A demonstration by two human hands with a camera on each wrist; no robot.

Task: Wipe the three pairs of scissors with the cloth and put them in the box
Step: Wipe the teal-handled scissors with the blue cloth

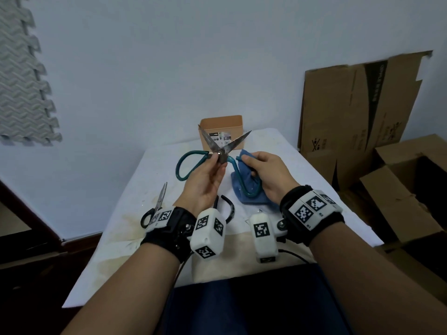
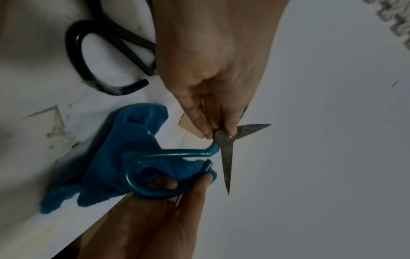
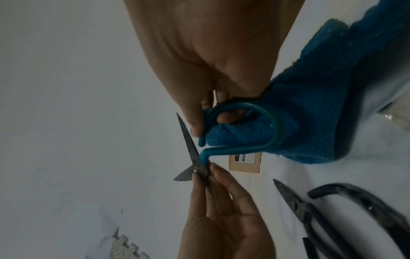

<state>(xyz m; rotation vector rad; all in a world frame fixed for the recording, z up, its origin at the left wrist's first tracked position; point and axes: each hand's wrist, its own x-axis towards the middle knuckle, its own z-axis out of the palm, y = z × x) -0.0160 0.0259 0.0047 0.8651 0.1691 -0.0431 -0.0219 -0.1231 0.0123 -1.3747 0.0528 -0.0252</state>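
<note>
Three pairs listed: one in hand, two lying on the counter (image 1: 278, 151).
Teal scissors (image 1: 219, 151): held up, blades spread wide, likely to bare the inner faces for wiping.
Left hand (image 1: 205, 180) grip: fingertips pinched on the pivot, steadying the blades.
Right hand (image 1: 268, 175) grip: fingers curled round the cloth (image 1: 244, 187) and the near teal handle loop together.
Small scissors (image 1: 158, 201): below the left grip, by the wrist.
Black-handled scissors (image 2: 99, 57): under the left wrist.
Box (image 1: 221, 129): beyond both grips, nothing seen inside.
</note>
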